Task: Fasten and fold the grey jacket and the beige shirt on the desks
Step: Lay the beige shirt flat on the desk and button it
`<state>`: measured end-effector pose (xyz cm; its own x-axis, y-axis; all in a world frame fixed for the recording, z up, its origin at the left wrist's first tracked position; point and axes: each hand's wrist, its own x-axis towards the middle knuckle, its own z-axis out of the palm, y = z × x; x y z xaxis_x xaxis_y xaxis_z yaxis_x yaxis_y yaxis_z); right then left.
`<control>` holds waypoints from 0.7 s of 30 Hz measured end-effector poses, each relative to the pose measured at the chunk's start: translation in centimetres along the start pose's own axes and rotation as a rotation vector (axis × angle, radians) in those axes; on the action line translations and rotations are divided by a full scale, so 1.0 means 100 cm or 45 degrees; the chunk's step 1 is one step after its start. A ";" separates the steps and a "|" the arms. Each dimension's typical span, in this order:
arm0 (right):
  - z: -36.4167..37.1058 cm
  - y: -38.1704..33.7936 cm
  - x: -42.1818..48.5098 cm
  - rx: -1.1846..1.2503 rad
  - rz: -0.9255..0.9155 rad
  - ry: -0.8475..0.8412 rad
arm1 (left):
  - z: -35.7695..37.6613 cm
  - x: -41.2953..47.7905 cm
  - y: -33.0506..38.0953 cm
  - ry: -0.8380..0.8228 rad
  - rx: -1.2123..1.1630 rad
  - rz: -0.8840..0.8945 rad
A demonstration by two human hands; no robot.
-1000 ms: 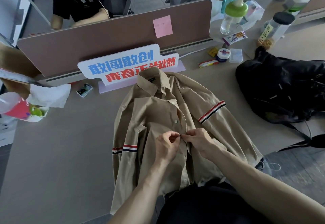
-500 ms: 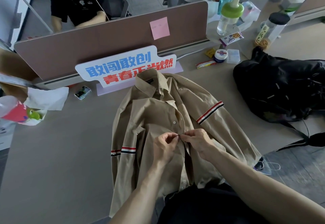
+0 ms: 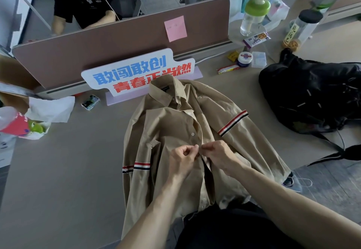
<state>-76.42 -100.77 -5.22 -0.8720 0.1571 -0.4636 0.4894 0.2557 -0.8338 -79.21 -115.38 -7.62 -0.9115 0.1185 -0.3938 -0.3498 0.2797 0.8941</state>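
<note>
Beige shirt (image 3: pixel 172 127) lay flat on table (image 3: pixel 68 170); left hand (image 3: pixel 183 159) and right hand (image 3: pixel 218 154) fingers pinched its placket edges together mid-front.

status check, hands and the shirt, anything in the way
Left hand and right hand both pinching the placket at a mid button. Beige shirt flat on desk, open below. Black bag clear to the right.

shirt (image 3: pixel 175 131): 1 | hands (image 3: pixel 183 158): 2 | bottles (image 3: pixel 252 17): perhaps 3 | black bag (image 3: pixel 312 96): 1 | sign (image 3: pixel 136 72): 1
</note>
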 end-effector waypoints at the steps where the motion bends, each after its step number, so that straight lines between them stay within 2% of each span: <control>1: 0.001 -0.001 -0.002 -0.066 -0.051 0.009 | 0.000 0.001 0.001 -0.004 -0.008 -0.044; 6: 0.003 -0.004 -0.003 -0.413 -0.264 0.013 | 0.001 0.000 0.002 -0.012 -0.087 -0.121; 16: 0.006 -0.004 -0.007 -0.490 -0.418 0.044 | 0.005 -0.001 0.005 0.070 -0.110 -0.217; 21: 0.006 -0.006 -0.008 -0.469 -0.416 -0.031 | 0.004 0.000 0.000 0.071 -0.013 -0.154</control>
<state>-76.07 -101.60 -4.51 -0.9784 -0.0086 -0.2064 0.1586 0.6091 -0.7771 -79.10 -115.02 -7.66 -0.8730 0.0315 -0.4867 -0.4600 0.2789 0.8430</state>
